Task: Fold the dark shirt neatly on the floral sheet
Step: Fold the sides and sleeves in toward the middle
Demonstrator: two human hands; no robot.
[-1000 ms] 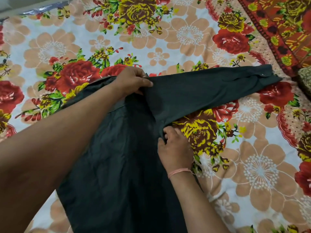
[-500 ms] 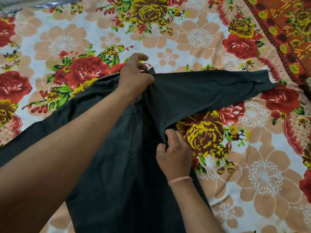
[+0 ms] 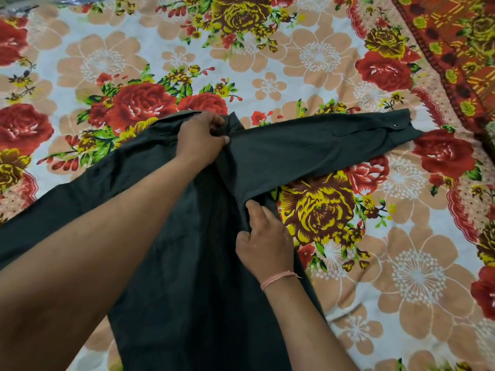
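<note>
The dark shirt point(image 3: 192, 277) lies spread on the floral sheet point(image 3: 308, 57), body toward me. Its right sleeve point(image 3: 316, 151) stretches out to the right, its cuff with a small snap near the sheet's red border. The other sleeve runs to the lower left under my forearm. My left hand point(image 3: 201, 140) pinches the fabric at the shoulder by the collar. My right hand point(image 3: 265, 242), a pink thread on its wrist, grips the shirt's side edge just under the armpit of the right sleeve.
A red patterned border band point(image 3: 455, 49) runs along the sheet's right side. A dark object point(image 3: 490, 135) shows at the far right edge. Bare sheet lies beyond the collar and to the right of the shirt body.
My left hand has closed tighter on the shoulder fabric. My right hand has kept its hold under the armpit. The camera view has shifted so more of the left sleeve shows.
</note>
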